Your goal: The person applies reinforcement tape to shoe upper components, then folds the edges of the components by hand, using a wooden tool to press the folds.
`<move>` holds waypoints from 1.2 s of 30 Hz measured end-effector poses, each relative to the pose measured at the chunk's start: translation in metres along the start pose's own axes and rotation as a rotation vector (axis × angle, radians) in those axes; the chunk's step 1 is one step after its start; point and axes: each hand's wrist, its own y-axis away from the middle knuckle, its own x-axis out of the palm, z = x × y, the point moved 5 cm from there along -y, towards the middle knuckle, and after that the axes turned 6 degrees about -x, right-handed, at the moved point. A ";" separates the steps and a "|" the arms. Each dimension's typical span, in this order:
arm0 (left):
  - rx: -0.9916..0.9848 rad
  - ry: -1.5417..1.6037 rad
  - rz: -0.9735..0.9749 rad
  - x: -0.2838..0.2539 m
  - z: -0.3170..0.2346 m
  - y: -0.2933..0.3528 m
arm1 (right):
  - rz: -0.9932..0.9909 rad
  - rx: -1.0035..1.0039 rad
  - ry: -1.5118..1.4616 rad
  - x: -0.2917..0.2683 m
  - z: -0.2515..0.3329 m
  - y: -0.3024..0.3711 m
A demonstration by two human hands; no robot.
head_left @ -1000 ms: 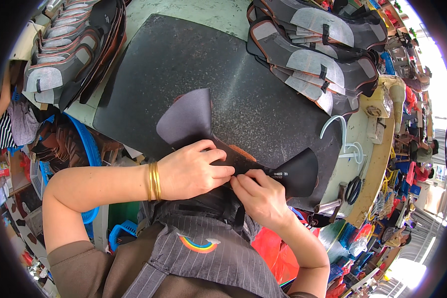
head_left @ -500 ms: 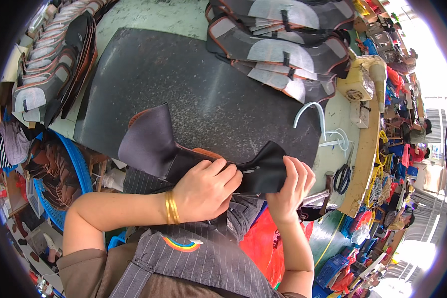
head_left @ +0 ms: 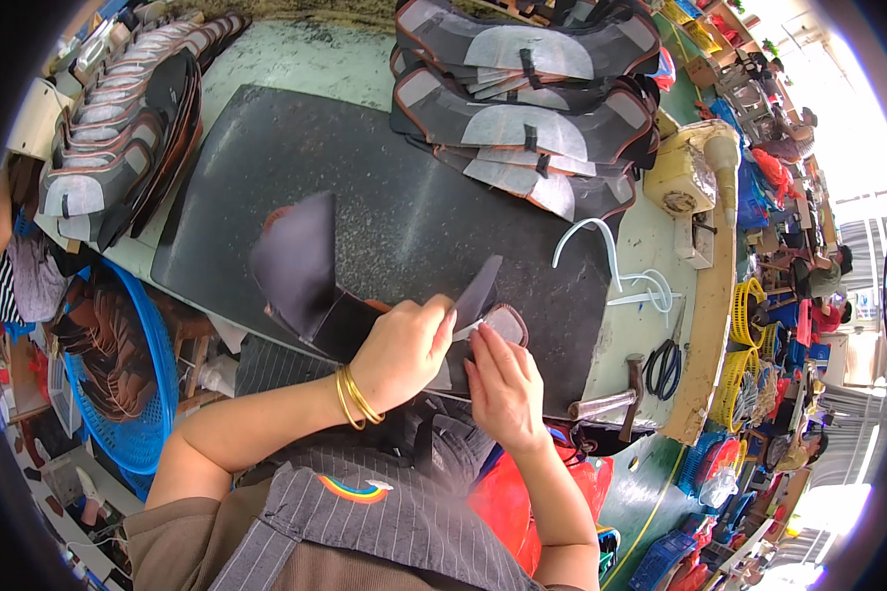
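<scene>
A dark leather shoe upper piece (head_left: 301,261) with brown edging is bent up over the near edge of the black work mat (head_left: 384,177). My left hand (head_left: 402,350) is closed on its middle, fingers pinched at a raised dark flap (head_left: 479,288). My right hand (head_left: 503,379) has its fingertips pressed together at a pale strip near the piece's right end. A grey, brown-edged tip of the piece (head_left: 508,320) shows beyond those fingers. The part under both palms is hidden.
Stacked shoe uppers (head_left: 532,128) lie at the back right, with a long row of uppers (head_left: 108,148) at the left. Rightward are white tubing (head_left: 616,266), a hammer (head_left: 631,399), black-handled scissors (head_left: 666,366) and a yellow container (head_left: 675,172). A blue basket (head_left: 168,364) holds brown pieces.
My right hand has moved left and inward, toward my left hand. The upper's right end, earlier spread out black, is now folded, showing a pale strip and grey side. The view has shifted slightly.
</scene>
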 end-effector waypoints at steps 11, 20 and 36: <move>0.645 -0.493 -0.066 0.021 -0.020 0.040 | -0.049 0.928 -1.103 -0.005 -0.066 -0.006; 0.568 -0.334 -0.053 0.022 -0.016 0.035 | 0.168 0.699 -1.100 -0.009 -0.062 -0.026; 0.609 -0.485 -0.002 0.036 -0.012 0.040 | 0.323 0.612 -0.398 -0.001 -0.055 -0.048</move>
